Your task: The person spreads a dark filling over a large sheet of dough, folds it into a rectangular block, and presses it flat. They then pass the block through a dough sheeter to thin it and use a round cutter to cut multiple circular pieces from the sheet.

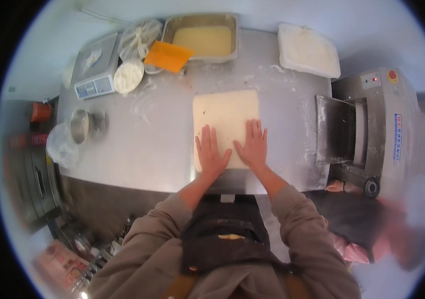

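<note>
A flat, pale rectangular sheet of dough point(227, 107) lies on the steel table point(137, 144) in front of me. My left hand point(211, 153) rests palm down on the dough's near left part, fingers stretched and a little apart. On the near right part lies my right hand point(253, 147), also flat with its fingers pointing away from me. The two thumbs point toward each other with dough showing between them. Neither hand grips anything. A few small dark specks show on the dough.
At the back stand a scale point(94, 65), a bowl of white powder point(128, 76), an orange scraper-like sheet point(167, 56), a pan of yellowish contents point(235, 37) and a white tub point(307, 50). A metal bowl point(80, 126) sits left. A machine point(379, 124) stands right, near another person point(357, 219).
</note>
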Available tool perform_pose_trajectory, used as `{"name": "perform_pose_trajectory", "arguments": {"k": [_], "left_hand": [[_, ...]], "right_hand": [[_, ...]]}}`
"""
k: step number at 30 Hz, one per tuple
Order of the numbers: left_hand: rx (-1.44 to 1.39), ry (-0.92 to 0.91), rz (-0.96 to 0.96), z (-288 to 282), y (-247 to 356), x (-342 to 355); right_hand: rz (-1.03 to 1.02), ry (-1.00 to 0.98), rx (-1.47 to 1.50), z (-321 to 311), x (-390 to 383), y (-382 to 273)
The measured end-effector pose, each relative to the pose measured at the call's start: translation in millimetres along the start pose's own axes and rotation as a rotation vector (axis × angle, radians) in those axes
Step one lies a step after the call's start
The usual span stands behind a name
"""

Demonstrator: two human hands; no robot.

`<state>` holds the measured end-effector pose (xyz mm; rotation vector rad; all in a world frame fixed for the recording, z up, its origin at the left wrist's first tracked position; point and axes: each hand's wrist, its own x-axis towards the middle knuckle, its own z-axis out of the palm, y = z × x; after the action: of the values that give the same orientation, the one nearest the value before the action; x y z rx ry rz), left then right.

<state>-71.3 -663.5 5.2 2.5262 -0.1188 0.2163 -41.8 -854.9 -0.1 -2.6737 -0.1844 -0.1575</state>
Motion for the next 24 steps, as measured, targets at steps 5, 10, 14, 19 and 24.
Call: {"name": "perform_pose_trajectory", "arguments": {"k": [5, 10, 14, 19, 24], "left_hand": [[0.114, -0.143, 0.135, 22.8, 10.8, 23.2], [0.219, -0.186, 0.133, 22.2, 12.1, 4.6], [0.177, -0.171, 0.149, 17.0, 16.1, 2.2], [0.194, -0.267, 0.182, 6.2, 17.1, -1.0], [0.099, -0.683, 0.493, -13.2, -5.1, 30.2]], "right_hand": [[0.015, 0.000, -0.008, 2.8, -22.0, -2.0], [0.006, 0.025, 0.003, 4.8, -20.1, -0.2], [-0.002, -0.011, -0.007, -1.6, -17.3, 3.2], [-0.149, 0.034, 0.030, -20.0, 20.9, -4.8], [-0.591, -0.288, 0.074, -5.8, 137.6, -19.9]]}}
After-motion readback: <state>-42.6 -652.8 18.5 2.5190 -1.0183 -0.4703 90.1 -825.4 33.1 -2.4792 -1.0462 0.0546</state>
